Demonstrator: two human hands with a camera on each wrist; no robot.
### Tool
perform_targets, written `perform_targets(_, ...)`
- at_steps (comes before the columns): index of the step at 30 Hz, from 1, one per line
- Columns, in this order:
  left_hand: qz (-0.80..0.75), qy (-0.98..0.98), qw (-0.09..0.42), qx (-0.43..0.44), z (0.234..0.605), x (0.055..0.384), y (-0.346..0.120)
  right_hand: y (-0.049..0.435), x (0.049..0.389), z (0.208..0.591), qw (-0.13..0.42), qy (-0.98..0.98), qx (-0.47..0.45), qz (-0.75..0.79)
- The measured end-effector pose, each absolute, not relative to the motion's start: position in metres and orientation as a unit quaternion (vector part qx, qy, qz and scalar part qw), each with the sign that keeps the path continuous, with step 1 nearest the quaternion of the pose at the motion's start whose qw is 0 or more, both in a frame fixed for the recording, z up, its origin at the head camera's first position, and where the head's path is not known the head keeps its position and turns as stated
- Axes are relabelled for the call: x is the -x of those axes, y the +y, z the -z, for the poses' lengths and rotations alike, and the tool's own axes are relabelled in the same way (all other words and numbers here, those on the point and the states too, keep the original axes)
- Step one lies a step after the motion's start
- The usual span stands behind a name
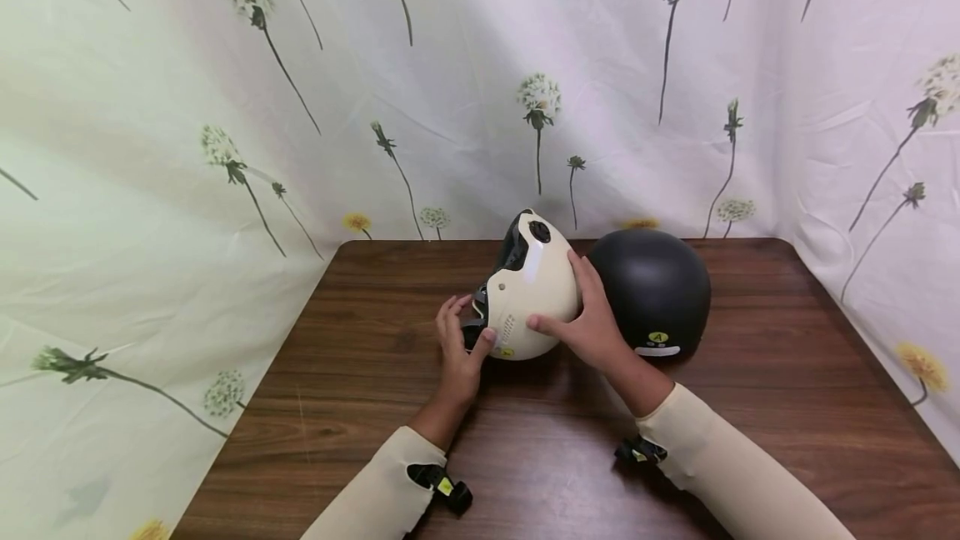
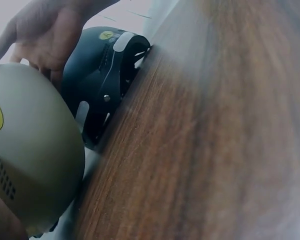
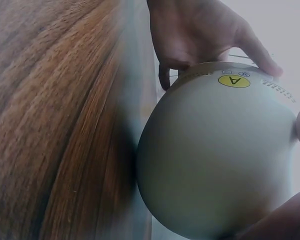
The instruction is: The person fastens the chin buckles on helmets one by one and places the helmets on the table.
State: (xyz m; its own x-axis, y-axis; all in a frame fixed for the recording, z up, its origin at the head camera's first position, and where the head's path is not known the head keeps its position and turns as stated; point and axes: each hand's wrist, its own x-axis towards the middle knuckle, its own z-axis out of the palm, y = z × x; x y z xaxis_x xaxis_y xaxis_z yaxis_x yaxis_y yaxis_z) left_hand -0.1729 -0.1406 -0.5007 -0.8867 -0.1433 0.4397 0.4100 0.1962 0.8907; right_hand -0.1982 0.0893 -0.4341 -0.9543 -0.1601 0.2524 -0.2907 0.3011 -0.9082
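Observation:
A cream helmet (image 1: 543,298) is tipped on its side between both hands, its dark-lined opening turned to the left in the head view. With the thumb on the outer shell and the fingers at the far side of the rim, my left hand (image 1: 459,357) grips its lower edge. My right hand (image 1: 596,327) holds the rounded back of the shell, thumb and fingers spread around it. A yellow round "A" sticker (image 3: 234,81) shows on the shell in the right wrist view. The helmet's inside is mostly hidden.
Just right of the right hand, a matte black helmet (image 1: 652,290) sits dome up on the brown wooden table (image 1: 360,307). Behind the table hangs a white curtain (image 1: 465,90) printed with dandelions. Wrist cameras (image 1: 442,486) are strapped over both cream sleeves.

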Motion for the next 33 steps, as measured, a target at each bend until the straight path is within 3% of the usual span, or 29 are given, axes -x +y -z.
perform_targets(11,0.571,-0.765,0.295,0.047,0.486,0.166,-0.133,0.088,0.203,0.43,0.046,-0.803,-0.13,-0.58)
perform_targets(24,0.571,-0.772,0.278,0.039,0.477,0.16,-0.126,0.085,0.201,0.431,0.036,-0.792,-0.115,-0.599)
perform_targets(33,0.59,-0.762,0.261,0.059,0.479,0.157,-0.124,0.088,0.199,0.428,0.069,-0.809,-0.14,-0.567)
